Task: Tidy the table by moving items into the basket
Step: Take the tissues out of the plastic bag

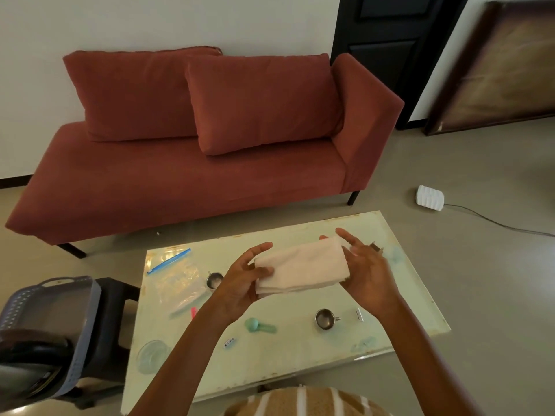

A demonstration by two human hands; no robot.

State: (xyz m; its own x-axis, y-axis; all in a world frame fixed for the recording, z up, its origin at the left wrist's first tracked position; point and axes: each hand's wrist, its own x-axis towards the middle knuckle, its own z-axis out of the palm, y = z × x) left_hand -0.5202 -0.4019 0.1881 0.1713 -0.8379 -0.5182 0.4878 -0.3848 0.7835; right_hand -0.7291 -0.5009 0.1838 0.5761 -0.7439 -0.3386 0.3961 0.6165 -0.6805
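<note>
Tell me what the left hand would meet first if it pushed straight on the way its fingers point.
The left hand points right, and its fingers already touch the folded white cloth. Beyond that is the right hand holding the cloth's other end.

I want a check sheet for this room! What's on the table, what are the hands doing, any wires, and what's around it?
Surface: pale green table, glossy, stained.
Job's things: folded cloth held above the table; basket on a dark stool at the table's left, dark items inside.
Clutter: zip bag, two metal cups, green scoop, pink item, clear lid, small die-like piece.
Grippers: left hand and right hand grip the cloth's two ends.
Cables: one cord runs across the floor from a white device.
Surroundings: red sofa, dark door, framed picture leaning on the wall.
</note>
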